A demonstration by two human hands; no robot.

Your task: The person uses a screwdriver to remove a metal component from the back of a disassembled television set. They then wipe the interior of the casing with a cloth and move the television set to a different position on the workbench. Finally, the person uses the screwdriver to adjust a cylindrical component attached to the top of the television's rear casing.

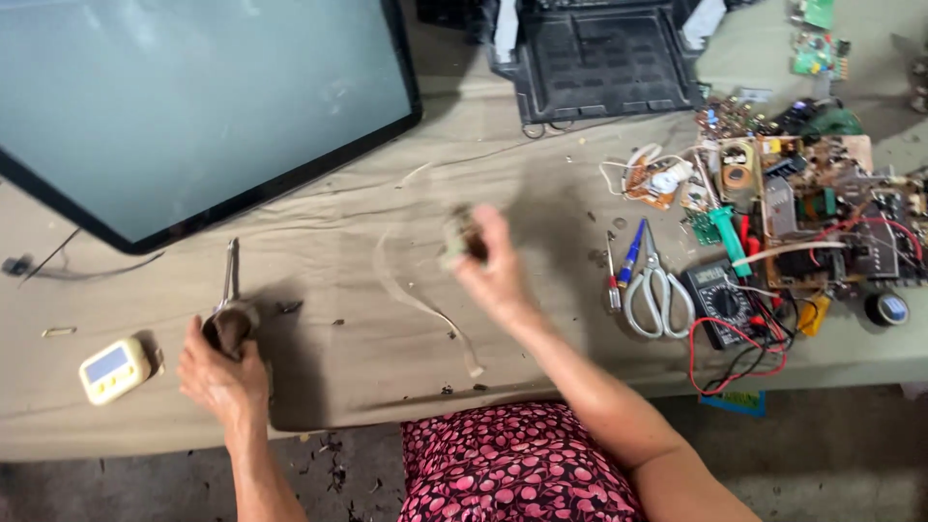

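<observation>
A: While the person is sitting at the cloth-covered table (387, 319), what is the left hand (224, 372) doing?

B: It is clamping a dark, blunt-ended tool (230, 314) at seven o'clock on the table, metal shaft pointing toward twelve, apparently kept upright and clear of the cloth.

A: And the right hand (488, 266)?

B: It is pinching a small brownish-green piece (458, 235) near the centre, lifted off the cloth. Motion is blurring it; I cannot tell what it is. The hands are working well apart.

A: Anything labelled or packaged?

B: A cream rectangular timer (114, 369) with a pale blue screen is lying at eight o'clock. A black multimeter (723, 303) with red leads is sitting at three o'clock, beside white-handled scissors (657, 290) and a blue screwdriver (630, 253). Circuit boards (822, 208) are crowding two o'clock. A large flat screen (184, 106) is resting at ten o'clock, face up.
</observation>
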